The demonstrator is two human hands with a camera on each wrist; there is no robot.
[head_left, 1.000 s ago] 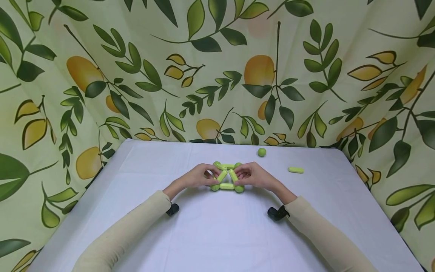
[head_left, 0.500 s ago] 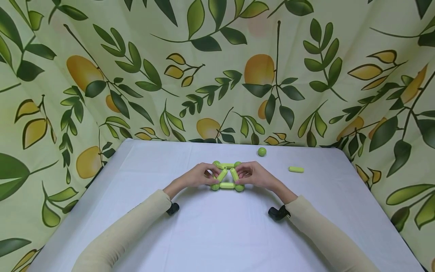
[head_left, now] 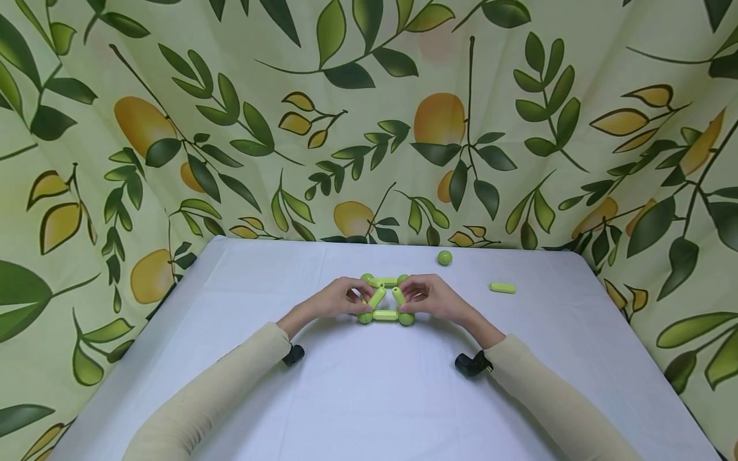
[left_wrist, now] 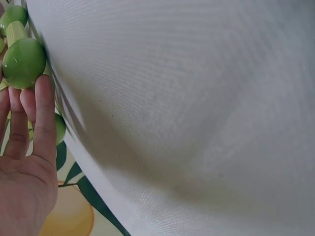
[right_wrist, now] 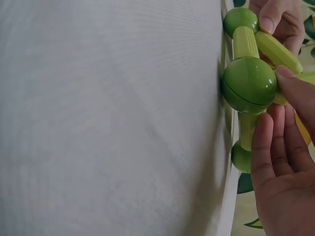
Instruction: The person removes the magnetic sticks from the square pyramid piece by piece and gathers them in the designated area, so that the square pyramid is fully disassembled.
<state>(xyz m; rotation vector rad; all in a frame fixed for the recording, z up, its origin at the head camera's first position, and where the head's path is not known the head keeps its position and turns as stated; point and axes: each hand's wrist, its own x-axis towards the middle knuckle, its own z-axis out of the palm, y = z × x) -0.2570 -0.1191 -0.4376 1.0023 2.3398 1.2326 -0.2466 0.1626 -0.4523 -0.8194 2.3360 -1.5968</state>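
A square frame of green balls and light-green toy building rods (head_left: 385, 315) lies on the white table. Two more rods lean inward from its near corners, their upper ends apart. My left hand (head_left: 340, 297) pinches the left leaning rod (head_left: 377, 298), thumb beside the near-left ball (head_left: 364, 317). On the other side, my right hand (head_left: 437, 297) grips the right leaning rod (head_left: 398, 296) by the near-right ball (right_wrist: 249, 84). In the right wrist view, that thumb presses close above this ball while the other fingers reach below it. The frame's outer sides are partly hidden behind the fingers.
A loose green ball (head_left: 444, 257) sits near the table's back edge. Right of the frame lies a single light-green rod (head_left: 503, 288). Behind the white-covered table (head_left: 369, 397) hangs a leaf-patterned curtain (head_left: 369, 128).
The upper end of the right leaning rod has swung right, away from the left one, widening the gap between them. The left hand and the frame have hardly moved.
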